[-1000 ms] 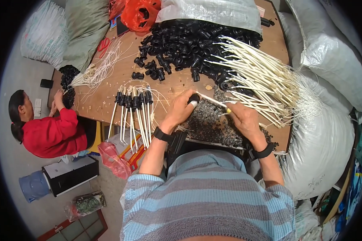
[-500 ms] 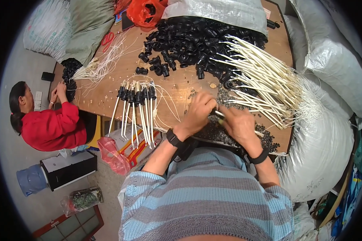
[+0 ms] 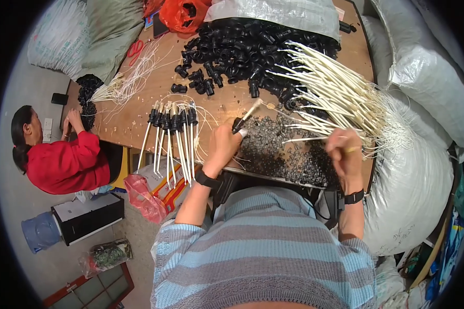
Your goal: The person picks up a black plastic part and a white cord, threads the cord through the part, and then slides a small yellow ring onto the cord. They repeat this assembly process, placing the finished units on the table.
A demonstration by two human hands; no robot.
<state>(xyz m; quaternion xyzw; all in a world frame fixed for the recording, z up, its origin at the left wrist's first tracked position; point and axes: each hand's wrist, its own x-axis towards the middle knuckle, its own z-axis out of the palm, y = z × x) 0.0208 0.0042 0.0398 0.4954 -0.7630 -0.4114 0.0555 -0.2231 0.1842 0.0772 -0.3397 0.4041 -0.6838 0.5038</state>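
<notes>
My left hand (image 3: pixel 225 145) is closed around a black plastic fitting (image 3: pixel 237 125); a whitish tube end (image 3: pixel 253 107) sticks out of it toward the upper right. My right hand (image 3: pixel 346 150), fingers bent and blurred, hovers near the low end of a large bundle of white sleeved wires (image 3: pixel 340 95). One white sleeved wire (image 3: pixel 305 139) points left from beside that hand; whether the fingers touch it cannot be seen. Below and between my hands spread many small dark rings (image 3: pixel 299 162). Left of my left hand, several black fittings with white tubes (image 3: pixel 172 123) lie in a row over the table edge.
A heap of black fittings (image 3: pixel 242 51) covers the table's far middle, partly under a white sack (image 3: pixel 278 18). A red bag (image 3: pixel 184 15) and red scissors (image 3: pixel 135 50) lie farther left. A co-worker in red (image 3: pixel 67 159) sits at the left end. Full white sacks (image 3: pixel 404 201) crowd the right side.
My hands were close together over the rings and have parted. The left moved left and down with the black fitting; the right moved right to beside the wire bundle.
</notes>
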